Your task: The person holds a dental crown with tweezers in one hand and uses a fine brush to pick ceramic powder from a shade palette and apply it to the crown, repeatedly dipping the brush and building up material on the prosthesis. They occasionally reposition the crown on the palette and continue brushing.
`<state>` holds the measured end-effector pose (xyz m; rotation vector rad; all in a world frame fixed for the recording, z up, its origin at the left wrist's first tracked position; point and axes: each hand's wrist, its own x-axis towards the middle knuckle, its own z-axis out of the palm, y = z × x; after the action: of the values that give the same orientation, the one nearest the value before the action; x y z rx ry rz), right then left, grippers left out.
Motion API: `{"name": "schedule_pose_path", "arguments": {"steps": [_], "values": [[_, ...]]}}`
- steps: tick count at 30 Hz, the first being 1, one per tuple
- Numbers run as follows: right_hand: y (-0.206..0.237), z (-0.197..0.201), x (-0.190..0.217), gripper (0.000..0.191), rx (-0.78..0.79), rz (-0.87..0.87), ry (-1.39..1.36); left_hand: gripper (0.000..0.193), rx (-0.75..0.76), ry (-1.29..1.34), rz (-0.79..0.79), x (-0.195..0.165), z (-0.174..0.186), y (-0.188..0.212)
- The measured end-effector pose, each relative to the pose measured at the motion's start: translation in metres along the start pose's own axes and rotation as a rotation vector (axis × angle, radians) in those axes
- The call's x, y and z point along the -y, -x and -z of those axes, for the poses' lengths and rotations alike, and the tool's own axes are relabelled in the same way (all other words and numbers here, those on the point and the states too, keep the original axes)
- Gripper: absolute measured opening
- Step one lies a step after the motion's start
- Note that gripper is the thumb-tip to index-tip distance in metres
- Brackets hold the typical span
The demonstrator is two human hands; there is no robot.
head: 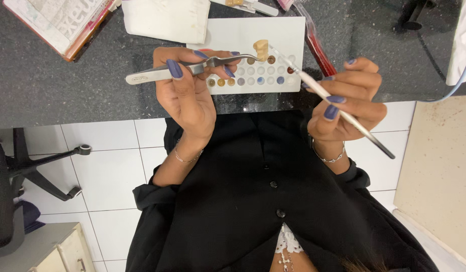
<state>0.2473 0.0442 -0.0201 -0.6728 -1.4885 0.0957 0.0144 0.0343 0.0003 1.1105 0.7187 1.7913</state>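
In the head view, the left hand (187, 95) is gripping metal tweezers (192, 68), which are clamping a small beige tooth model (261, 49). The right hand (346, 100) is pinching a thin brush (333, 103), its tip just beside the model. Both are hovering over a white palette (253, 35) lying on the dark bench (66, 85).

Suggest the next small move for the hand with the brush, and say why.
Probably ease the brush tip the last bit onto the tooth-shaped piece. The right hand already aims the tip right beside it, the left hand holds the piece up in tweezers, and both sit over the white palette of colour wells.
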Motion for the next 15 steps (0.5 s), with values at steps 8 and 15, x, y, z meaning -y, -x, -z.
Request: {"name": "schedule_pose_path", "arguments": {"steps": [8, 15], "values": [[-0.0018, 0.0014, 0.0002, 0.017, 0.016, 0.027, 0.006, 0.029, -0.001, 0.002, 0.003, 0.0011, 0.0007, 0.0004], [-0.0022, -0.001, -0.0035, 0.015, -0.003, 0.062, -0.002, 0.028, -0.006, 0.008, 0.004, 0.0015, 0.0008, 0.0005]]}}
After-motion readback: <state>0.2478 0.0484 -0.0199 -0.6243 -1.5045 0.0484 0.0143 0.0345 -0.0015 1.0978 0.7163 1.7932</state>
